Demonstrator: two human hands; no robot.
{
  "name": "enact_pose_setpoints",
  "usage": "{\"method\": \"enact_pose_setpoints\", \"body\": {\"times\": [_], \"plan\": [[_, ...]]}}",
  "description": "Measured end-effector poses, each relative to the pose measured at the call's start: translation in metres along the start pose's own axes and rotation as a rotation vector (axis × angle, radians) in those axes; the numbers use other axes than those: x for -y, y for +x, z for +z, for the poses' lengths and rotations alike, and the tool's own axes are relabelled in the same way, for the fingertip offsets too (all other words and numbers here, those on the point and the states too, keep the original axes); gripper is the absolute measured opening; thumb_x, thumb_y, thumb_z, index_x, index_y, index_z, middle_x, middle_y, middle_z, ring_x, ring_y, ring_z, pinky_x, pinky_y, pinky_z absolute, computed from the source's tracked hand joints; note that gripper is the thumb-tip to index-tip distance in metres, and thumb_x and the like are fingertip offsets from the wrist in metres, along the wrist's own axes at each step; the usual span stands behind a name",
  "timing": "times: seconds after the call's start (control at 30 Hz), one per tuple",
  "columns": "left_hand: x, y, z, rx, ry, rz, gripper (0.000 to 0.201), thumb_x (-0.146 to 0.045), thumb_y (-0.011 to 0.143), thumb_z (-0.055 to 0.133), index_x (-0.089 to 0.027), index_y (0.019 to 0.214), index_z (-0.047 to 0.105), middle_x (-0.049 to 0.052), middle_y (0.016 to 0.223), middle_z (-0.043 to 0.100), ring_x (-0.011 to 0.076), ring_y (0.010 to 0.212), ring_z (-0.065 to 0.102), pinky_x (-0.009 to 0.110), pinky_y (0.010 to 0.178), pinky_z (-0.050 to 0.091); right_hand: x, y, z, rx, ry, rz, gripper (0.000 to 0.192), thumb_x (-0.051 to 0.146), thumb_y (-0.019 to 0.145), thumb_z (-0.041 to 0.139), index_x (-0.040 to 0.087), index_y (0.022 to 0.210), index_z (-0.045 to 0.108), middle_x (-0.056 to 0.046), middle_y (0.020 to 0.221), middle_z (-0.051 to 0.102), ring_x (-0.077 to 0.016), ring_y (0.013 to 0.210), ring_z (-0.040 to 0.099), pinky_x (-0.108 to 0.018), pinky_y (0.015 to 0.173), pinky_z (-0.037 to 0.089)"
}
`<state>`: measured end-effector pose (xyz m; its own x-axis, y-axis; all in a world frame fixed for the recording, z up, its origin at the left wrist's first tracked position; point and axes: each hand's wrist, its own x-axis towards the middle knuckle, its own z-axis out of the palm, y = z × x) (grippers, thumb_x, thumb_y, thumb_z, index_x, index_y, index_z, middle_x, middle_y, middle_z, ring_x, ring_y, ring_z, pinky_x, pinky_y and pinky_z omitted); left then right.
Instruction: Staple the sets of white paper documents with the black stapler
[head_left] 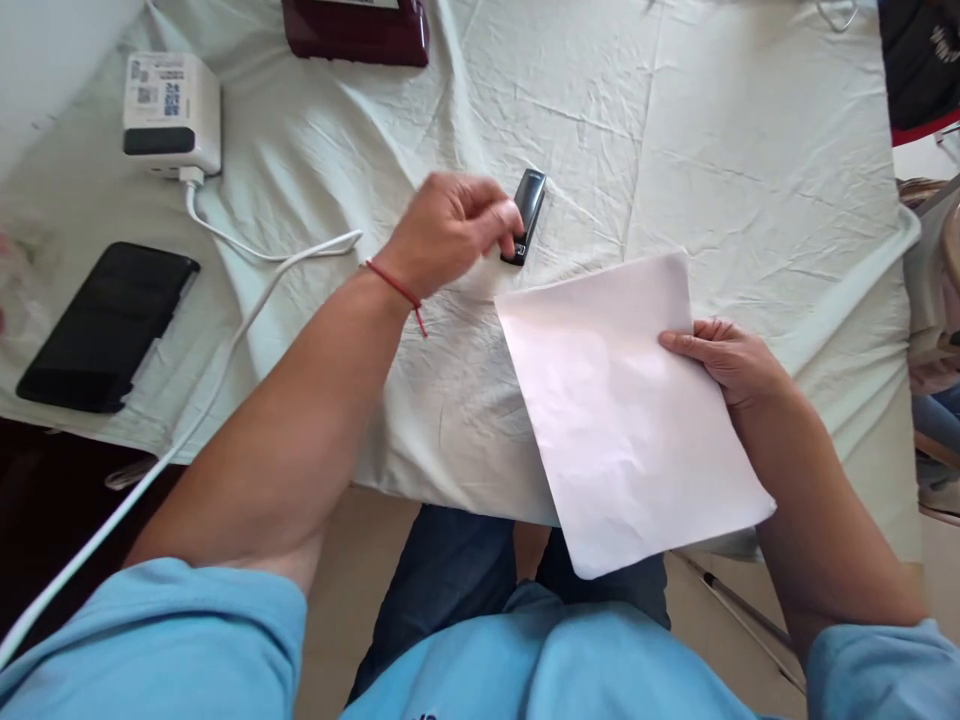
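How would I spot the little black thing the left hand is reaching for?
Start at the pale wrinkled tablecloth and find the white sheet of paper held by the right hand. Just beyond its far corner, at the left hand fingertips, lies the stapler: small, glossy black, narrow.

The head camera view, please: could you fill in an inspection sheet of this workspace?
Surface: table under a creased pale cloth.
Job's things: white paper sheet overhanging the near edge; small black stapler lying flat.
Clutter: dark phone, white charger box, maroon case.
Hands: left hand at the stapler, fingers curled, grip unclear; right hand holds the sheet's right edge.
Cables: white cable from the charger box off the near edge.
Surroundings: dark item at top right, unclear.
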<state>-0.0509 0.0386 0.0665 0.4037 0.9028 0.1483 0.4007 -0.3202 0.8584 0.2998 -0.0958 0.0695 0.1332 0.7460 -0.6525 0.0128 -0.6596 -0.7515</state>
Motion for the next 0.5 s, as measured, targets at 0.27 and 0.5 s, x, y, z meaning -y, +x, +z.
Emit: {"method": "enact_pose_setpoints", "body": {"times": [0.27,0.5], "plan": [[0.063,0.072,0.023,0.027,0.442,0.148,0.057,-0.019,0.087,0.073,-0.029,0.143,0.078,-0.004,0.169,0.065,0.0452,0.17,0.032,0.081,0.141,0.016,-0.002,-0.012,-0.007,-0.041,0.027,0.072,0.032,0.029,0.064,0.105,0.017,0.087,0.086,-0.006,0.075,0.082,-0.0191,0.055,0.074,-0.028,0.049,0.063],[0.05,0.018,0.051,-0.011,0.403,0.264,0.048,-0.017,0.089,0.074,-0.037,0.132,0.082,-0.003,0.153,0.078,0.0385,0.163,0.048,0.074,0.143,0.016,-0.002,-0.029,-0.005,-0.003,-0.019,0.151,0.031,0.032,0.063,0.106,0.018,0.08,0.084,-0.006,0.068,0.079,-0.0176,0.048,0.07,-0.026,0.042,0.058]]}}
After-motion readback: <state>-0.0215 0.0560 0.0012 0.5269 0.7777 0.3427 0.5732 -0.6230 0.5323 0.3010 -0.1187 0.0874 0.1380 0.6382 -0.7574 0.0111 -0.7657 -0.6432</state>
